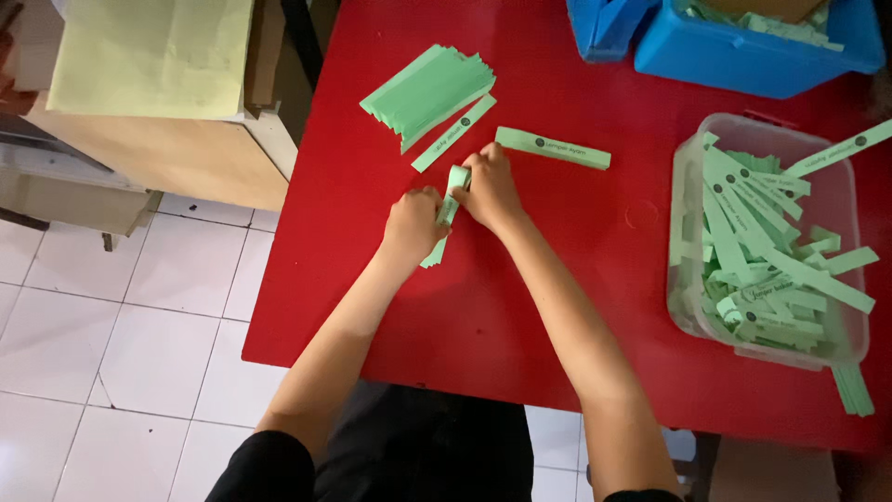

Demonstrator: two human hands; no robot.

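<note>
- Head view, looking down on a red table (520, 307).
- Left hand (412, 223) closed around a green paper strip (448, 206), pinching its lower part; tail of the strip poking out below toward 7 o'clock.
- Right hand (491, 191) curled shut on the same strip's upper end, touching the left hand at 2 o'clock from it.
- Stack of green strips (426, 91) lying at 11 o'clock from the hands, a single loose strip (454, 133) just beside its lower edge.
- Another printed strip (553, 148) flat on the table at 1 o'clock, near the right hand.
- Clear plastic tub (683, 186) full of green strips at 3 o'clock, well apart.
- Blue bins (743, 56) at the far edge, 1 o'clock.
- Cream cabinet (177, 153) off the table's edge at 10 o'clock, white floor tiles (121, 344) below.
</note>
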